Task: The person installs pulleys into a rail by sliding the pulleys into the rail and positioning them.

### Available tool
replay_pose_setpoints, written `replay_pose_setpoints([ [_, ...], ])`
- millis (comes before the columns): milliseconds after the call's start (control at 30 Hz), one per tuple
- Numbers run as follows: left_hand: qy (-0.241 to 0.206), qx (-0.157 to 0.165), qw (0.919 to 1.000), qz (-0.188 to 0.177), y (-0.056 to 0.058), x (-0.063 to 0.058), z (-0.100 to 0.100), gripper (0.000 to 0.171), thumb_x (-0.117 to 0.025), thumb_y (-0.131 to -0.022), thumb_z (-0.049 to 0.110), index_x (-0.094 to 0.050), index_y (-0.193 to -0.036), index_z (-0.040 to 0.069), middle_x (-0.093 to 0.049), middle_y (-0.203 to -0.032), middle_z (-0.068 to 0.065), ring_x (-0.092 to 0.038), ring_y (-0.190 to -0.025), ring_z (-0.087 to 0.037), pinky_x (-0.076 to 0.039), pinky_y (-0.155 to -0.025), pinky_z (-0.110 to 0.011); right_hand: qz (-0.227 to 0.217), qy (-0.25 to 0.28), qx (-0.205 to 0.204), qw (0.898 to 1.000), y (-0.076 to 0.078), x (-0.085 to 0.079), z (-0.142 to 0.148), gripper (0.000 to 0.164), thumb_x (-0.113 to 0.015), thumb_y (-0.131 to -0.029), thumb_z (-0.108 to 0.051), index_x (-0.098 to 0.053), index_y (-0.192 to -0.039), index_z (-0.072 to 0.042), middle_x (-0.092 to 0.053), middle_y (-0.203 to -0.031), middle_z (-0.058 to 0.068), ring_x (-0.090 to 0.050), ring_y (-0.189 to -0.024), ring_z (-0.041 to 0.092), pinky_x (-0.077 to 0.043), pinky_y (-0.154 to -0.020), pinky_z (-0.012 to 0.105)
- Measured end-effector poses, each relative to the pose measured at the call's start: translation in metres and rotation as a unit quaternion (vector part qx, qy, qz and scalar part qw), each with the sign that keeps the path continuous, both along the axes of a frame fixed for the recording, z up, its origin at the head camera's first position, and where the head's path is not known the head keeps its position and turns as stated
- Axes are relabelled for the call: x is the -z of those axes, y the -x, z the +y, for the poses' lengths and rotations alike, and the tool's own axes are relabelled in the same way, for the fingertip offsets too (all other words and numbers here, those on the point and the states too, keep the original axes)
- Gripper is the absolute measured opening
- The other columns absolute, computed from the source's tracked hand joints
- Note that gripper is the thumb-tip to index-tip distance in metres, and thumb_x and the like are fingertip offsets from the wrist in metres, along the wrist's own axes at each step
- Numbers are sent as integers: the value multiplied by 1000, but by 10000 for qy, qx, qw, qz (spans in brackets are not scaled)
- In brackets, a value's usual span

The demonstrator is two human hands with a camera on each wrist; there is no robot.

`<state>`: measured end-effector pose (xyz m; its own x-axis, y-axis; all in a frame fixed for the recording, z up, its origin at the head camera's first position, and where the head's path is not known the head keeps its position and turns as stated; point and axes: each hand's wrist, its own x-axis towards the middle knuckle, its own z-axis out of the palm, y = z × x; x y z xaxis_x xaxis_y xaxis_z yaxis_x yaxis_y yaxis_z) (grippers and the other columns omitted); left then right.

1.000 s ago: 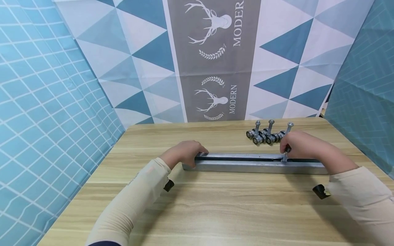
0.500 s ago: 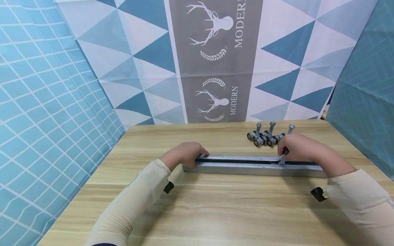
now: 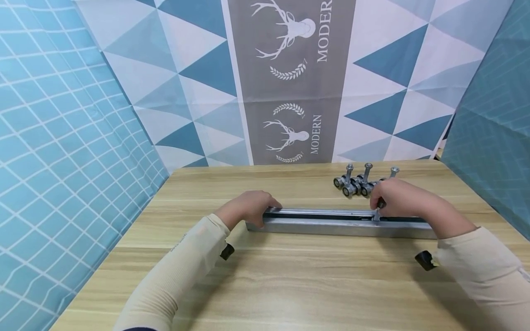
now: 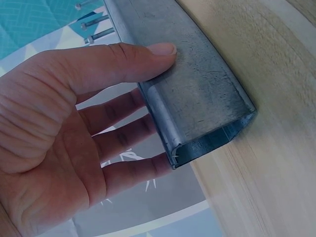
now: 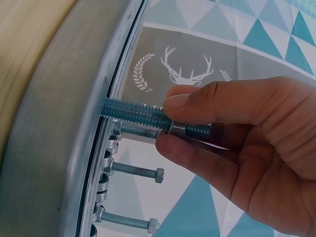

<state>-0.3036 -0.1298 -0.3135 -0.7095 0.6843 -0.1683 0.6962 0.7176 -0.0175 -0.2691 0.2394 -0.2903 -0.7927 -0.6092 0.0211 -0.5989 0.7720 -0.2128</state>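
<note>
A grey metal channel rail [image 3: 314, 226] lies crosswise on the wooden table, its slot facing up. My left hand [image 3: 251, 208] grips its left end; in the left wrist view the thumb presses one side wall and the fingers reach round the other, beside the open end [image 4: 207, 143]. Near the rail's right part, my right hand [image 3: 407, 198] pinches a threaded bolt [image 5: 136, 113] that stands up out of the slot. Thumb and forefinger hold it around its nut [image 5: 177, 129]. The bolt's lower end is hidden inside the rail.
Behind the rail, several roller trolleys [image 3: 349, 184] with upright bolts stand grouped on the table [image 3: 290, 285]. A patterned cloth [image 3: 290, 92] hangs along the back, with blue sheets [image 3: 62, 138] at the sides. Small black pieces [image 3: 424, 260] show at both cuffs.
My right hand has slid a little to the left along the rail with the bolt. The left hand keeps its grip on the rail's end.
</note>
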Motion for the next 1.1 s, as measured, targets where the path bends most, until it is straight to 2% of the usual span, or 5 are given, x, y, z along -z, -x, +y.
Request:
replay_pose_setpoints([
  [333,53,-55,10000,17,-2,0,0,68,-81,-64,3,-65,-128,20,-68,-111,4,-59,-93,-13,-50,-80,-34,-55,157,-17,9999,-2,-2,-8,23,-71,-72,9,-75,-81,-12,-66,-79,-4,-55,-68,10,-50,-61,33],
  [767,40,-54,10000,-27,0,0,0,68,-81,-65,3,-64,-129,19,-68,-113,3,-60,-96,-13,-50,-83,-33,-15,144,-287,9995,2,-3,-19,24,-71,-72,9,-75,-80,-13,-66,-79,-7,-57,-71,9,-50,-62,33],
  [1100,-29,-74,9999,-62,1,1,-1,69,-82,-65,3,-64,-129,19,-68,-114,4,-59,-96,-13,-50,-82,-34,-60,48,-260,9996,2,-4,-29,24,-70,-73,9,-75,-80,-13,-65,-79,-6,-56,-69,9,-51,-62,33],
])
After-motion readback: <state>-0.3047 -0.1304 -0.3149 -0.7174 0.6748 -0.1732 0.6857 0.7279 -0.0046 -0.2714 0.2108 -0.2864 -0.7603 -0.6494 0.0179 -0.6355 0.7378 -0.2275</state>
